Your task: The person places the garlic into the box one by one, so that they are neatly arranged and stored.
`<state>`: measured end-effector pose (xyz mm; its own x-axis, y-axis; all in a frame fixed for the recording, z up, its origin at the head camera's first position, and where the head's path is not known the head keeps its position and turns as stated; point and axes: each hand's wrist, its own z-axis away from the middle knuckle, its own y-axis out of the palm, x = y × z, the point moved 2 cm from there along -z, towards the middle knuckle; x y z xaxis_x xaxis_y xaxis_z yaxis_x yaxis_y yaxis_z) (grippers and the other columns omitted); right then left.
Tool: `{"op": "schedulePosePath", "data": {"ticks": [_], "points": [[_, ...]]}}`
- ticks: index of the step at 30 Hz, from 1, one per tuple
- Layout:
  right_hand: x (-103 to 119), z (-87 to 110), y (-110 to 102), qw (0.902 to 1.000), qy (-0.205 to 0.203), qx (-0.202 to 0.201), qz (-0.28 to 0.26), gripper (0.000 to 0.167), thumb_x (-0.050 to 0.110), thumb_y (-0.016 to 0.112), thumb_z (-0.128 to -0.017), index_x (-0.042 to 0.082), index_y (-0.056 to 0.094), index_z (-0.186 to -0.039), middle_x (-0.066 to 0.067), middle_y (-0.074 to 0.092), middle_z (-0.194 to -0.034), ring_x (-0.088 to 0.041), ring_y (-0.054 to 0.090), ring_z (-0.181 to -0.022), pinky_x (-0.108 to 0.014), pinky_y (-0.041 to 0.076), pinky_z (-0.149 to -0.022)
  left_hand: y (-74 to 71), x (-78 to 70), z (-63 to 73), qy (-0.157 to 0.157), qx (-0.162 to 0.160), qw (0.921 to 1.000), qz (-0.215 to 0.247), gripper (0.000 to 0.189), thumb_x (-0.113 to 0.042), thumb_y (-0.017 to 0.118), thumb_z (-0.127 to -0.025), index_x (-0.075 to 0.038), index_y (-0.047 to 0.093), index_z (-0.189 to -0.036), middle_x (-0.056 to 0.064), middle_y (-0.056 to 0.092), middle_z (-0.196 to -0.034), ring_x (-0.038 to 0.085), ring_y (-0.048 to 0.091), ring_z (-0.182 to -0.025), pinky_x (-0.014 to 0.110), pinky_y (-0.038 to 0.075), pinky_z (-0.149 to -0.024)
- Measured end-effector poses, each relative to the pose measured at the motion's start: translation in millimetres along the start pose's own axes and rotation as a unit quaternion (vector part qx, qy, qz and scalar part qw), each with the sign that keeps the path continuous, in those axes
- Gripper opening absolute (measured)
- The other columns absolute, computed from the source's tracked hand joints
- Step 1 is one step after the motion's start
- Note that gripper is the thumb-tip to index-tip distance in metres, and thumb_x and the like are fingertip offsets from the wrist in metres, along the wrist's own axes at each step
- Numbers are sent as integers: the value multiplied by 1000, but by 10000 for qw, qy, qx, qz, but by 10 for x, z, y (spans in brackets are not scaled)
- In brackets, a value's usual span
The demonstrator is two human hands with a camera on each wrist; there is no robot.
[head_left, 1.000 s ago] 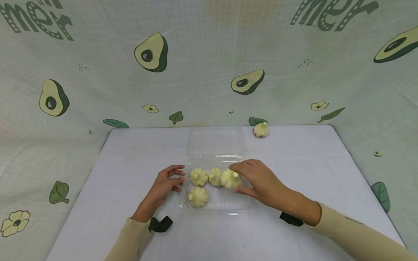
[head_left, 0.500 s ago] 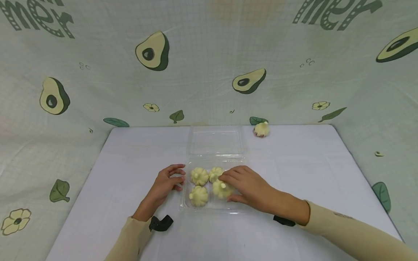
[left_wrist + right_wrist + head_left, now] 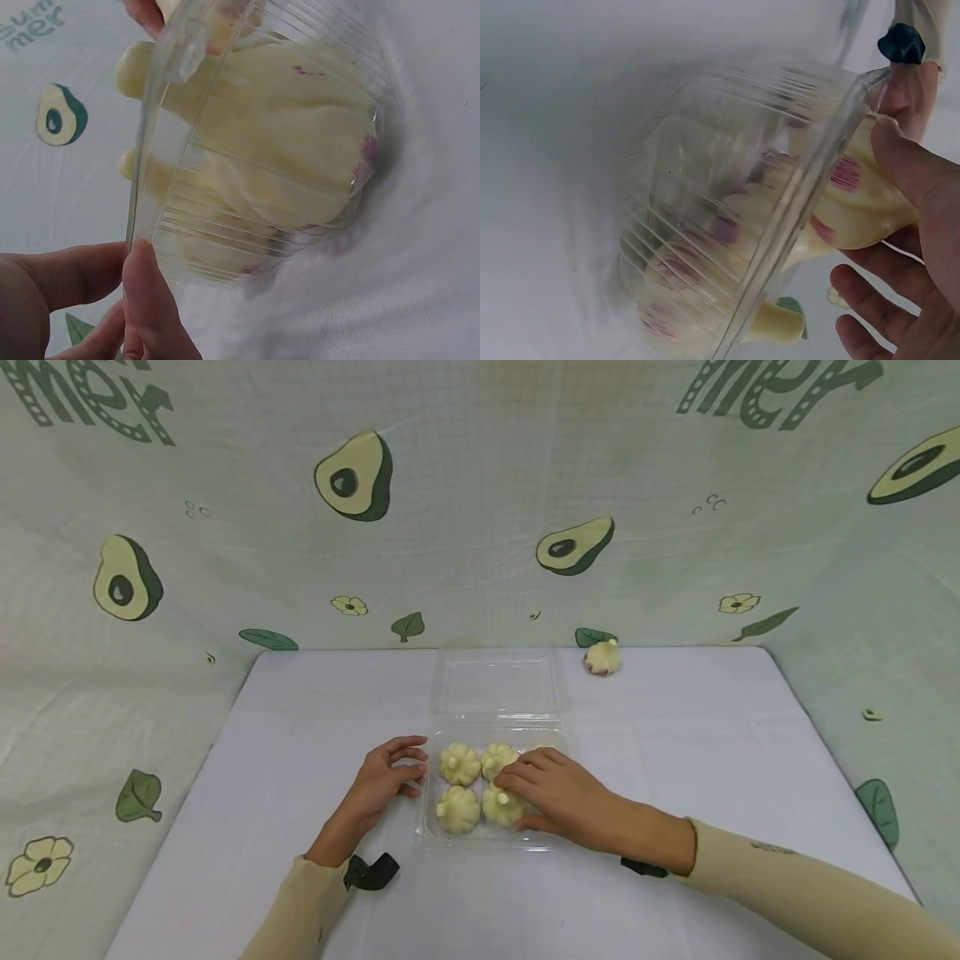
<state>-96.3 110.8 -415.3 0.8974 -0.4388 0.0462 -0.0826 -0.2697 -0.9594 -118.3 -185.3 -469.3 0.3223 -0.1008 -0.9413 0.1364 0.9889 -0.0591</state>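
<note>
At the clear box's (image 3: 487,843) near row, the right hand (image 3: 566,802), at 4 o'clock, curls partway round a garlic bulb (image 3: 504,808), apparently placing it; the left hand (image 3: 386,781), at 9, pinches the rim (image 3: 137,180), likely steadying. Bare table (image 3: 720,760) spreads toward 3; the lid (image 3: 497,685) lies open at 12; another bulb (image 3: 602,658) sits by the table's far edge at 1.

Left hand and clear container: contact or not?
Touching. The left wrist view shows the left hand pinching the clear container at its edge, skin against plastic with no gap.
</note>
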Motion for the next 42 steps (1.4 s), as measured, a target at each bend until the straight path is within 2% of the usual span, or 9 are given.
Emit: {"op": "schedulePosePath", "data": {"ticks": [21, 42], "points": [[32, -36, 165, 9991, -253, 175, 296, 66, 46, 92, -76, 13, 68, -128, 2, 69, -121, -19, 62, -116, -36, 51, -104, -5, 12, 0, -7, 11, 10000, 8, 49, 1, 67, -100, 5, 54, -147, 8, 64, -112, 15, 66, -82, 25, 60, -63], [56, -50, 276, 9968, -264, 350, 665, 62, 45, 94, -75, 17, 68, -123, 5, 68, -120, -18, 60, -115, -35, 49, -105, 3, 2, 1, 13, -19, 10000, -24, 48, 1, 66, -100, 4, 55, -147, 7, 64, -112, 15, 65, -83, 25, 59, -63]]}}
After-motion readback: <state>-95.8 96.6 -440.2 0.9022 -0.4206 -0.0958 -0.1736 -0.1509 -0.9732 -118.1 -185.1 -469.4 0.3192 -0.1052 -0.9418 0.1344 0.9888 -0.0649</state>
